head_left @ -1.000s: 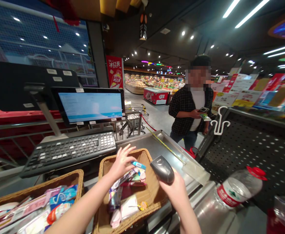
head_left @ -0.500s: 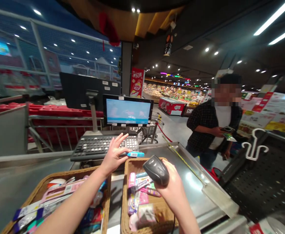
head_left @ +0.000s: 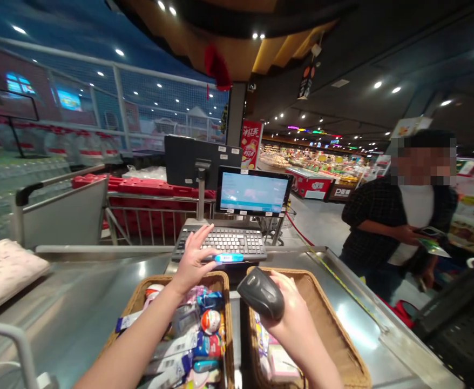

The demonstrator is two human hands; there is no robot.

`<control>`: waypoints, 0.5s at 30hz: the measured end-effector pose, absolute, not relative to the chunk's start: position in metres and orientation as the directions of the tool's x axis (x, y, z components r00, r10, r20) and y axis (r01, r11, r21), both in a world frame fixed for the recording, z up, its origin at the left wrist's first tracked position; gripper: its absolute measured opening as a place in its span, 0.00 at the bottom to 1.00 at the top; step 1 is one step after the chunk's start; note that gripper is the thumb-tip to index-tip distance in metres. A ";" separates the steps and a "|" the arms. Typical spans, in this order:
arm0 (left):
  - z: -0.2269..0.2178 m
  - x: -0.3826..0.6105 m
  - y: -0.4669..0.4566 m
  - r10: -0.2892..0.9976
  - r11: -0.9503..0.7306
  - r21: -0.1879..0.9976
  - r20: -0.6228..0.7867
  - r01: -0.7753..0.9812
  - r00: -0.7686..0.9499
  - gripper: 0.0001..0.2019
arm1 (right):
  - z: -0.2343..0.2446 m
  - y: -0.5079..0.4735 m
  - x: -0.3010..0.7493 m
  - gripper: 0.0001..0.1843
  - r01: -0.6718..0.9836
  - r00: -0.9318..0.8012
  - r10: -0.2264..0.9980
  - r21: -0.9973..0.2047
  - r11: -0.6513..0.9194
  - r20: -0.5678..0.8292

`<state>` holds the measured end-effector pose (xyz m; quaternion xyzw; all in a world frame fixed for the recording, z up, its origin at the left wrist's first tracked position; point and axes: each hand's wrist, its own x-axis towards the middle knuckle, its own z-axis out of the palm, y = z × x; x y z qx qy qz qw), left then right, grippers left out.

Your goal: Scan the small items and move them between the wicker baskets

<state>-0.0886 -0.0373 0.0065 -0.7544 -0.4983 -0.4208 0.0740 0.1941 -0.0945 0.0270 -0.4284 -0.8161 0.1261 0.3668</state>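
Between the thumb and fingers of my left hand (head_left: 192, 262) is a slim blue pack (head_left: 229, 258) with a white barcode label, held level in front of the keyboard (head_left: 229, 240). My right hand (head_left: 296, 313) grips a black handheld barcode scanner (head_left: 262, 294), its head tilted up and left, just below and right of the pack. Under my left forearm stands a wicker basket (head_left: 229, 324) full of small packaged goods. A second wicker basket (head_left: 342, 329) sits beneath my right hand, with several packs on its left side, partly hidden by my hand.
Behind the keyboard stand a lit screen (head_left: 254, 190) and a dark monitor (head_left: 184, 162) seen from behind. A metal counter (head_left: 87, 302) surrounds the baskets. On the right, a person (head_left: 399, 227) holds a phone and a green packet. A pale patterned item (head_left: 8, 275) lies far left.
The view has swung left, so the screen, baskets and person appear further right. Both hands keep hold of the blue pack and the scanner.
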 end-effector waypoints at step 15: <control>-0.024 -0.144 -0.082 0.793 -0.360 0.346 0.602 0.867 0.089 0.07 | 0.016 -0.115 0.156 0.22 0.624 -0.357 0.815 -0.532 0.572 0.456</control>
